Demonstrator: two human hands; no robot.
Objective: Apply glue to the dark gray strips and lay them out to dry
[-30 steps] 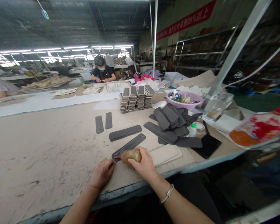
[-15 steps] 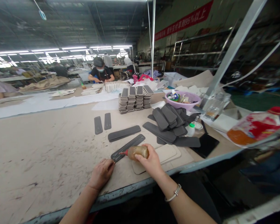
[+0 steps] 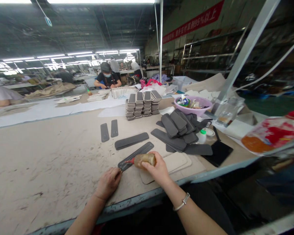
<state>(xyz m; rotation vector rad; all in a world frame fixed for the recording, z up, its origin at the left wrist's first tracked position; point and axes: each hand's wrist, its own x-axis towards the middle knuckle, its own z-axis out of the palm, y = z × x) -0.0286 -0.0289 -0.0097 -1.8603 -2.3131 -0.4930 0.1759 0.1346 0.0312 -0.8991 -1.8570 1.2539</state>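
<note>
A glue bottle with a red nozzle and cloudy amber contents lies sideways in my right hand, whose fingers are wrapped round it. Its nozzle points left, over a long dark grey strip with shiny wet-looking lines along its edge. My left hand rests on the table with curled fingers, the fingertips at the strip's near left end. Just beyond lies another long grey strip. Two shorter grey pieces lie farther left. Under and beside my right hand are pale rounded panels.
Loose grey pieces are heaped at the right, near a green-capped bottle. Behind stand stacked pieces and a purple basin. A glass jar, a red-capped jug and a metal post line the right. A co-worker sits opposite.
The view has shifted slightly, so everything sits a little lower and farther right. Both hands, the bottle and the strip keep nearly the same positions relative to each other.
</note>
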